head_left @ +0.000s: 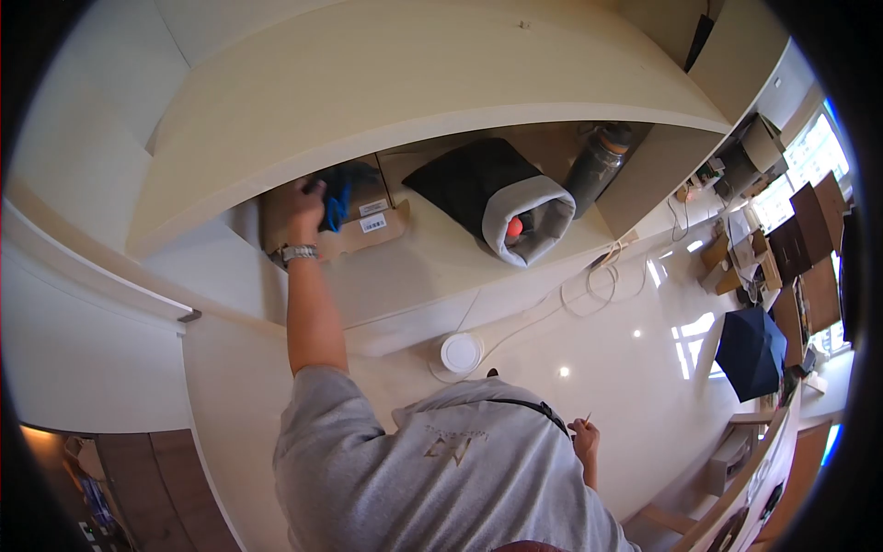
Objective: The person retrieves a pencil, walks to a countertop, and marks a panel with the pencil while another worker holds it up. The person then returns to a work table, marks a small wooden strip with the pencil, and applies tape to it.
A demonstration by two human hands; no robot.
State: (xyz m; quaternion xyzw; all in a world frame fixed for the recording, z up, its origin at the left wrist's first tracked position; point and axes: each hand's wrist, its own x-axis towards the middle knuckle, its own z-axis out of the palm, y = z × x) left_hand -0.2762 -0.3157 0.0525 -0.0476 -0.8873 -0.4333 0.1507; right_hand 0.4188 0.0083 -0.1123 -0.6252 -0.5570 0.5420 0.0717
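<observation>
My left hand (pixel 309 204), with a metal watch at the wrist, reaches into a cardboard box (pixel 357 234) on the shelf. Its fingers are closed on something dark beside a blue item (pixel 338 201); what exactly they hold is too small to make out. Down by my right side, my right hand (pixel 583 434) is closed around a thin, small item whose tip sticks up. To the right of the box, a black bag with a pale grey rim (pixel 528 198) lies on the shelf, with a red item (pixel 515 226) in its opening.
A dark bottle (pixel 596 167) stands at the shelf's right end. Below the shelf, a round white object (pixel 461 352) and a white cable (pixel 543 318) lie on the floor. A dark blue umbrella (pixel 751 353) is open at the right, near several cardboard boxes.
</observation>
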